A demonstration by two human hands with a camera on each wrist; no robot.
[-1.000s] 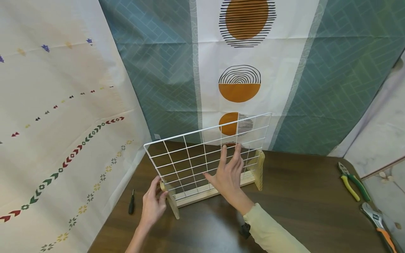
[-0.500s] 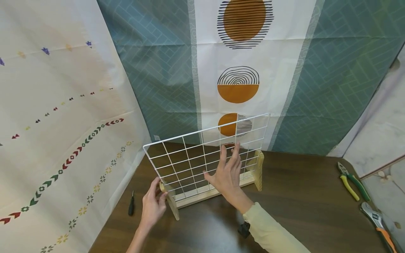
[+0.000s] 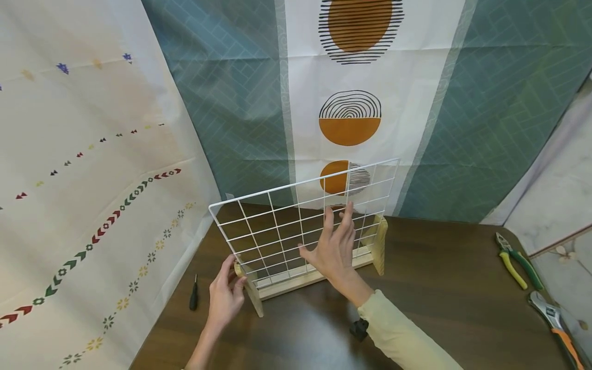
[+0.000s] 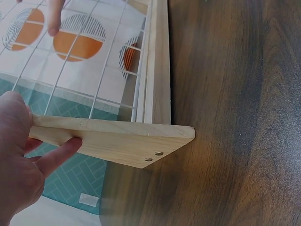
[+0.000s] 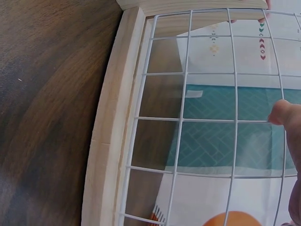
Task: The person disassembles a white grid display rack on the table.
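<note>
A white wire grid panel [image 3: 277,216] stands upright in a pale wooden base [image 3: 296,281] on the dark brown table [image 3: 439,288]. My left hand [image 3: 225,298] grips the left wooden foot [image 4: 117,141] of the base, thumb on one side and fingers on the other. My right hand [image 3: 334,246] lies flat against the front of the grid with straight fingers [image 5: 282,113]. The wooden rail [image 5: 110,136] and the wires [image 5: 183,117] fill the right wrist view. The right wooden foot [image 3: 380,244] stands behind the grid's right end.
A small black screwdriver [image 3: 193,295] lies on the table left of the base. Green and yellow pliers [image 3: 518,259] and an orange-handled wrench [image 3: 552,321] lie at the right edge. Patterned cloth sheets [image 3: 351,103] hang close behind and to the left. A small black object [image 3: 358,329] sits under my right forearm.
Hands and stand keep their places; the grid's top edge sits slightly higher in the picture, mostly from a small head camera shift.
</note>
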